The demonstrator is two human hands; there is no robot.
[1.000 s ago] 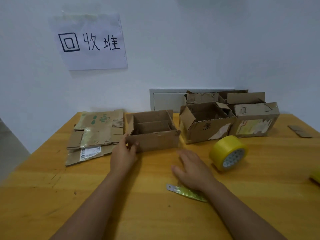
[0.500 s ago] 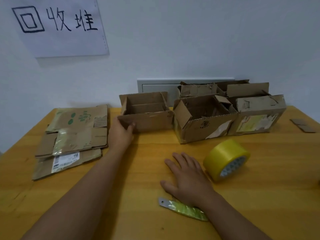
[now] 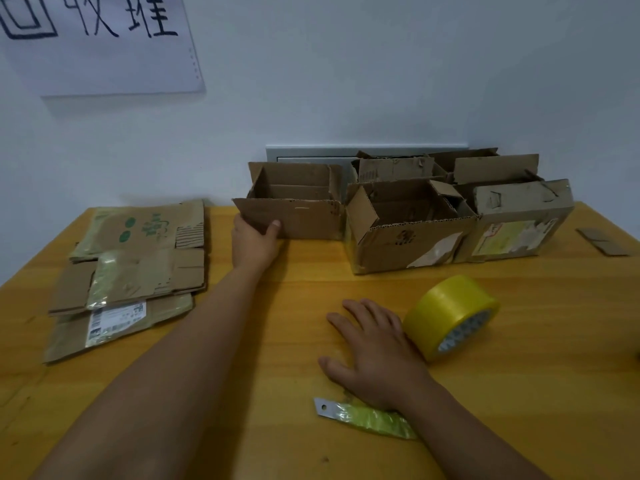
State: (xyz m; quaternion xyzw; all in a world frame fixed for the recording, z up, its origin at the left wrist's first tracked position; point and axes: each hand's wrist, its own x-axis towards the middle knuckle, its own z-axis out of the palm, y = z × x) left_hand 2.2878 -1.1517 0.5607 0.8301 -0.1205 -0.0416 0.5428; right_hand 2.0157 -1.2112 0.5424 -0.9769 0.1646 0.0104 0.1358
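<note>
Far left, a pile of flattened cardboard (image 3: 131, 271), likely the place for the next flat box. Just right of it, gripping the near left corner of the open cardboard box (image 3: 304, 216) with the left hand (image 3: 254, 242), thumb on the front wall, other fingers round the side. Box upright at the back of the table, flaps up, tight against the next box on its right.

Probably time to pull it out and squash it flat. Pull slow and straight toward the body, so as not to drag the neighbour along. Hold low, close to the corner: thin wall, easy to bend or tear. Bring over the right hand (image 3: 374, 348) to help, for now lying flat and spread on the table, holding nothing, hands well apart. Mind the flat metal strip in a green wrapper (image 3: 363, 414), maybe a blade, partly under that wrist. Just beside the fingers, a roll of yellow tape (image 3: 453, 317); try not to knock it.

Underneath, a smooth yellow wooden table (image 3: 519, 410), good for sliding. At the back, a torn brown box (image 3: 405, 244), then a box with a pale label (image 3: 519, 233), more cardboard behind. Far right, a small cardboard scrap (image 3: 602, 241). Behind, a plain white wall, a paper sign (image 3: 104, 64) with black writing up on the left, and a grey panel (image 3: 311, 152) low down behind the boxes.
</note>
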